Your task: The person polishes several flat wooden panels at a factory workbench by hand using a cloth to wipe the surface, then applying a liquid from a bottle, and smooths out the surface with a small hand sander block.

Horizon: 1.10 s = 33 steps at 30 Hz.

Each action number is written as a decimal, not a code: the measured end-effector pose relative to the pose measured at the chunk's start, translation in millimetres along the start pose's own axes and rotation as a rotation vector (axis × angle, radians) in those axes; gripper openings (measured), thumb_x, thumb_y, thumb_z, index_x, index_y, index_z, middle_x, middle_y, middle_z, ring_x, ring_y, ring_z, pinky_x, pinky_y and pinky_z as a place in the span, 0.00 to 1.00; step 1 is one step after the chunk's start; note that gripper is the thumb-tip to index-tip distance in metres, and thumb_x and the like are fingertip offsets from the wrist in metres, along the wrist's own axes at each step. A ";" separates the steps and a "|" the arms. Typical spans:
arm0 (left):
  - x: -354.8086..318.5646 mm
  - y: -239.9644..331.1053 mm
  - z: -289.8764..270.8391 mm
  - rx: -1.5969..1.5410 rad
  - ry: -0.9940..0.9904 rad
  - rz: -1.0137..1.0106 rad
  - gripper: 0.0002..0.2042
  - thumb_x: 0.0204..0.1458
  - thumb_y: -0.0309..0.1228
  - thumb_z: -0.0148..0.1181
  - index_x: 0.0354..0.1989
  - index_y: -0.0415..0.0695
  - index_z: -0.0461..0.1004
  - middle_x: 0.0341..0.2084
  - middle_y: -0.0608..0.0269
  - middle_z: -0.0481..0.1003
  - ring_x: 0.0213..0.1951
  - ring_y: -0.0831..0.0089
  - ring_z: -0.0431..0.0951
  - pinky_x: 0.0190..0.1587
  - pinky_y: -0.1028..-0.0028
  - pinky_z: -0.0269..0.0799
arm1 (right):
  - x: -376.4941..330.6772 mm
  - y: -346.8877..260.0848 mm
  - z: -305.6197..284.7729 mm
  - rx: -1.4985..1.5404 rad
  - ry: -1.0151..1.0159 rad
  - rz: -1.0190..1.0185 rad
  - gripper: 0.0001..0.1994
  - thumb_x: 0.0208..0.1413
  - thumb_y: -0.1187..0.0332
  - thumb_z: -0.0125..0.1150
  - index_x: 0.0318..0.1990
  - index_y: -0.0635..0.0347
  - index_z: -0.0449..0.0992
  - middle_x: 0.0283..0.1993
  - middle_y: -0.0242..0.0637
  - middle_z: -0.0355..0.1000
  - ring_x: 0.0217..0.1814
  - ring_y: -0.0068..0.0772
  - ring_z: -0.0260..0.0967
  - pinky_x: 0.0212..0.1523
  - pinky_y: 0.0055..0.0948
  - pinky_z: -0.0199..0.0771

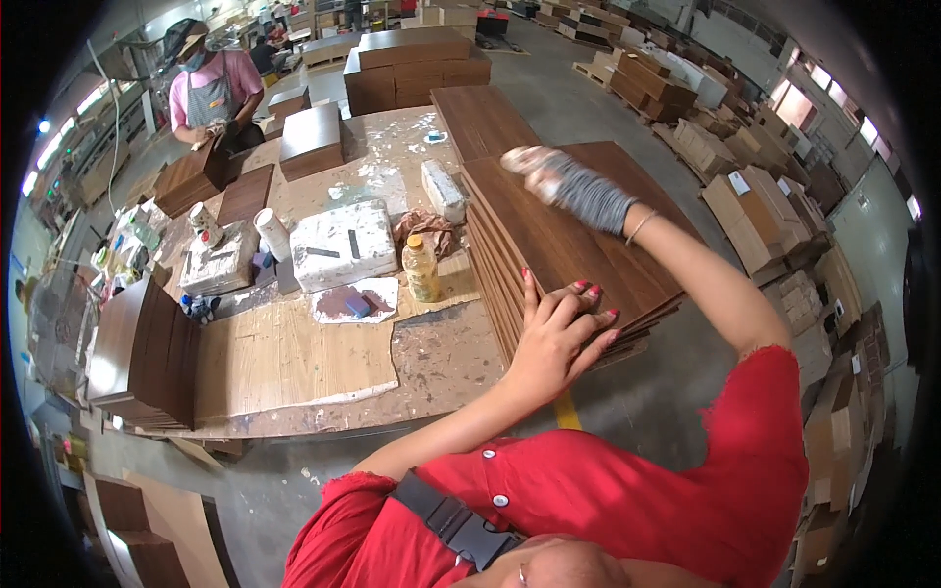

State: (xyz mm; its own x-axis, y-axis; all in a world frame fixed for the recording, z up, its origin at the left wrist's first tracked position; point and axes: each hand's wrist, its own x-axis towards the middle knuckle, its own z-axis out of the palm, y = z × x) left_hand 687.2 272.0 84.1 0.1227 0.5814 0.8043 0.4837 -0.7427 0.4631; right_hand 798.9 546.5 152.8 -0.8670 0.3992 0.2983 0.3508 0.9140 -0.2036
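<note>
A stack of dark brown wooden boards (573, 240) stands at the right side of the worktable. My left hand (559, 338), bare with red nails, lies on the near left edge of the top board, its fingers spread. My right hand (564, 181), in a grey knitted glove with whitish finger parts, presses on the far part of that board. Its fingers look curled together; whether a pale cloth is inside them is hard to make out. Left of the stack are a yellow-capped bottle (420, 269), a crumpled brown rag (423, 232) and a white block (443, 191).
The paint-spotted worktable (441, 353) bears a white foam block (343, 245), a blue sponge (357, 305) on a stained sheet, a white cup (272, 233) and another board stack (147, 353). Across it, a person (216, 93) handles a brown panel. Cartons (755, 220) line the right.
</note>
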 end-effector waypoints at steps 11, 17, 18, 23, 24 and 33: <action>-5.3 -7.2 -0.4 0.028 0.031 -0.018 0.12 0.51 0.37 0.69 0.42 0.50 0.82 0.43 0.63 0.75 0.53 0.60 0.72 0.72 0.38 0.35 | -34.7 -129.9 2.6 0.102 0.007 0.179 0.18 0.66 0.63 0.49 0.62 0.51 0.70 0.72 0.41 0.60 0.75 0.42 0.53 0.73 0.36 0.54; 2.6 4.9 2.6 0.033 -0.024 0.041 0.11 0.55 0.40 0.65 0.41 0.48 0.80 0.45 0.62 0.72 0.53 0.61 0.71 0.71 0.36 0.37 | -69.6 -63.2 -33.7 -0.320 0.014 0.125 0.20 0.65 0.66 0.48 0.63 0.49 0.72 0.67 0.39 0.67 0.69 0.42 0.62 0.71 0.36 0.59; 1.2 -0.5 1.8 0.048 -0.016 0.024 0.11 0.54 0.38 0.66 0.43 0.49 0.81 0.44 0.62 0.73 0.53 0.60 0.71 0.72 0.37 0.36 | -56.8 -94.1 -29.9 -0.195 0.015 0.057 0.19 0.65 0.65 0.49 0.63 0.50 0.72 0.66 0.41 0.67 0.69 0.43 0.63 0.70 0.37 0.60; -5.4 0.0 -1.6 0.061 -0.029 0.004 0.12 0.56 0.40 0.64 0.43 0.48 0.80 0.43 0.61 0.72 0.53 0.59 0.71 0.70 0.34 0.37 | -74.4 -113.7 -23.8 -0.050 0.045 -0.038 0.18 0.66 0.65 0.49 0.60 0.55 0.74 0.63 0.41 0.71 0.66 0.43 0.67 0.67 0.35 0.66; -2.0 4.5 -1.6 0.040 -0.017 0.023 0.11 0.56 0.39 0.64 0.43 0.48 0.80 0.42 0.60 0.72 0.52 0.59 0.71 0.70 0.33 0.36 | -71.2 -93.3 -35.9 -0.064 0.021 0.126 0.18 0.66 0.67 0.44 0.59 0.57 0.75 0.63 0.40 0.71 0.64 0.42 0.68 0.66 0.33 0.67; -1.8 5.9 5.1 0.080 0.062 0.048 0.09 0.50 0.32 0.70 0.39 0.46 0.81 0.34 0.60 0.71 0.46 0.59 0.72 0.72 0.40 0.42 | -54.5 -121.3 -14.4 0.303 -0.001 0.104 0.19 0.64 0.60 0.55 0.60 0.51 0.75 0.62 0.39 0.73 0.59 0.41 0.74 0.57 0.31 0.74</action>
State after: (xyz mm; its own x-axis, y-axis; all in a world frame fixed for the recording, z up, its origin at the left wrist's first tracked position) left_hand 694.2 268.3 83.5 0.0946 0.5219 0.8477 0.5466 -0.7390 0.3940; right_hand 808.7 414.9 174.7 -0.8327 0.4888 0.2602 0.3162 0.8055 -0.5012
